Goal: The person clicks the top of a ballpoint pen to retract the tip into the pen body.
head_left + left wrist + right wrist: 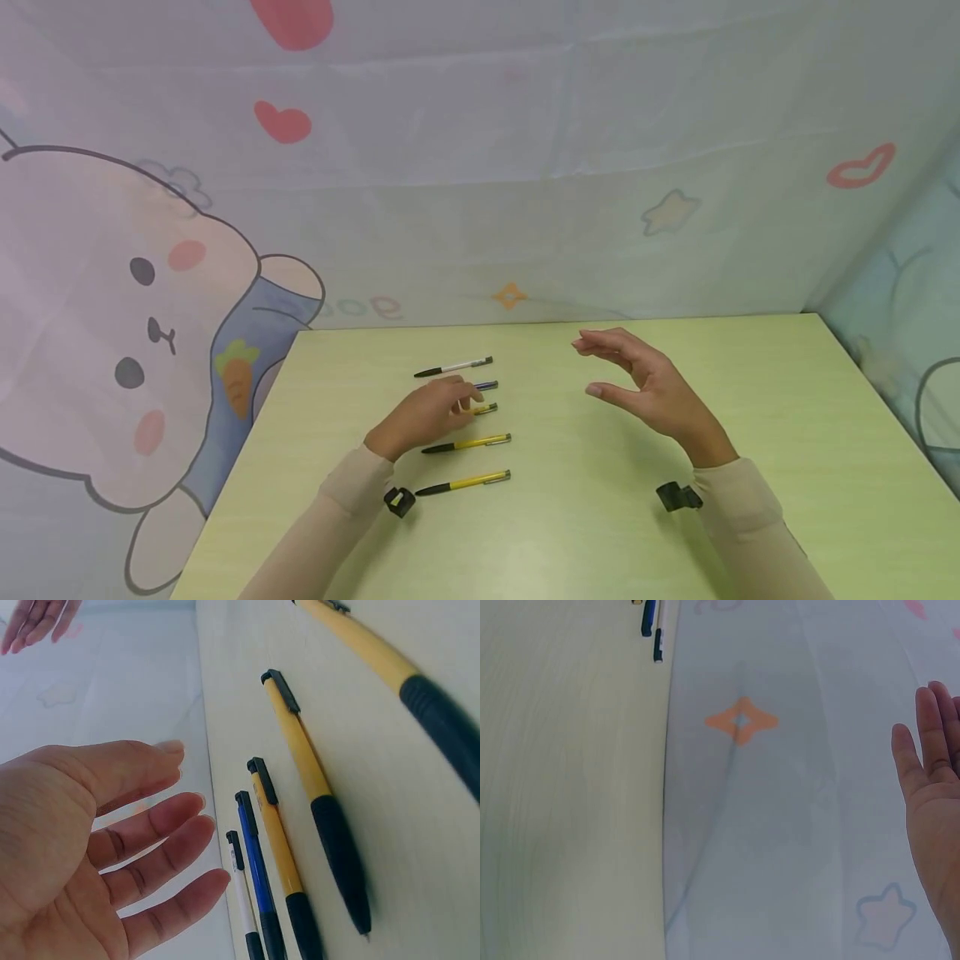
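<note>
From my remote station I see five pens lined up in a parallel row on the green table (pixel 750 417), tidy as if sorted. The left hand (pixel 427 412) hovers over the blue pen (pixel 487 385) and a yellow pen (pixel 486 408), fingers relaxed and apart, gripping nothing. The right hand (pixel 648 383) floats well apart, loosely open, holding nothing. The left hand hides both pens' tips; whether the fingers touch them, I cannot tell.
</note>
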`<state>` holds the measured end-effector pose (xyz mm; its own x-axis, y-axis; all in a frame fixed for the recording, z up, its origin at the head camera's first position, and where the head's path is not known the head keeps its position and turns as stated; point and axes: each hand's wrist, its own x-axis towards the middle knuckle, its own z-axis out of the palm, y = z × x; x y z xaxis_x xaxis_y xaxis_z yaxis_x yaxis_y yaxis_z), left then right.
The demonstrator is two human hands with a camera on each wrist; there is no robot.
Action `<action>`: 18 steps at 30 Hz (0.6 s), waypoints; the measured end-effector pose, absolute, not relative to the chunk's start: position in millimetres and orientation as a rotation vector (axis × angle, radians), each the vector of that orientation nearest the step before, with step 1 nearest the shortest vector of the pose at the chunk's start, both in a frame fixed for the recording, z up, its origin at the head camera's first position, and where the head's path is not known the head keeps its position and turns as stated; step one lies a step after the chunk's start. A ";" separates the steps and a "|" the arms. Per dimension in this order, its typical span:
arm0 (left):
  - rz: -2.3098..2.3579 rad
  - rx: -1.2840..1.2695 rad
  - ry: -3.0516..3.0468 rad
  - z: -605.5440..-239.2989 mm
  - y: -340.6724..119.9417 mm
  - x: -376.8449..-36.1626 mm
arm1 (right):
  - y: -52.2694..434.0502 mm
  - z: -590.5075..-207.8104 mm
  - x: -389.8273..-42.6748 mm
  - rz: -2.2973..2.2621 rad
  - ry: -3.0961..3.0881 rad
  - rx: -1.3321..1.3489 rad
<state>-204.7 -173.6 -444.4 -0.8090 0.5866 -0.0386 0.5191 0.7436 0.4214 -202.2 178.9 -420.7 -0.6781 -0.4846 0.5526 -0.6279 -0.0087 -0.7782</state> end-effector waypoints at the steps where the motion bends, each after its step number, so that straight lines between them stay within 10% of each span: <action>1: 0.609 0.887 2.768 -445.4 -173.9 -204.3 | 178.9 -420.9 -202.2 1.782 -2.120 1.201; 18: 0.556 0.869 2.765 -460.6 -166.2 -192.2 | 180.2 -421.6 -200.6 1.794 -2.125 1.203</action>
